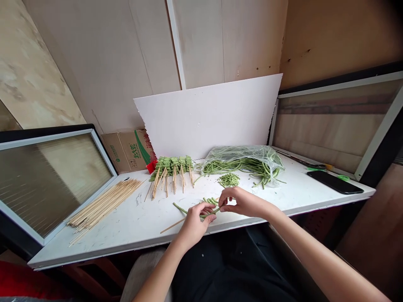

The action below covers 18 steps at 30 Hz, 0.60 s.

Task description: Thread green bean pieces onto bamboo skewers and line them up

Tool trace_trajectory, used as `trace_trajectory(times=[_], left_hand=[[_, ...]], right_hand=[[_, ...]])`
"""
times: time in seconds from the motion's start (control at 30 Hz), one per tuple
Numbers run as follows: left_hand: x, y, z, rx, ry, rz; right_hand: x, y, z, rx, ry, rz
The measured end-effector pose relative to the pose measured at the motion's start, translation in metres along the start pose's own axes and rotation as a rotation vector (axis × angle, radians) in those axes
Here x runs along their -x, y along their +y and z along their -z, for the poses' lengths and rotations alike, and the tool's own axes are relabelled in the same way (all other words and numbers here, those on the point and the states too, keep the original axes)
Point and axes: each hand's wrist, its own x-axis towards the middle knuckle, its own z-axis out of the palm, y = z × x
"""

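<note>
Near the table's front edge, my left hand (195,222) is closed around a long green bean (179,207), one end of which sticks out to the left. My right hand (239,202) pinches the same bean towards its right end, close to the left fingertips. Just behind the fingers lie several short bean pieces (208,200), partly hidden by my hands. A bamboo skewer (171,227) pokes out from under my left hand; whether the pieces are threaded on it cannot be made out.
Skewered bean bundles (174,165) stand at the back, left of a plastic bag (245,154) of long beans. Small bean bits (229,180) form a pile before the bag. Bare skewers (105,202) lie left; a phone (334,182) lies right. A white board (210,117) leans behind.
</note>
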Motion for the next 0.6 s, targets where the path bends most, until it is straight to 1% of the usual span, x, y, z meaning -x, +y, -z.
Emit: trace_trajectory(times=[0.1,0.2,0.4,0.6], left_hand=[[-0.002,-0.003,0.002,-0.033,0.064,-0.021],[-0.003,-0.002,0.003,-0.063,0.11,-0.057],[-0.001,0.009,0.003,-0.132,0.131,-0.128],[0.001,0.02,0.001,-0.099,0.153,-0.151]], right_hand=[[0.002,0.0,0.005,0.023,0.039,0.011],[0.0,-0.005,0.001,0.061,0.055,0.049],[-0.004,-0.011,-0.015,0.113,0.133,0.093],[-0.006,-0.009,-0.021,0.097,0.213,0.151]])
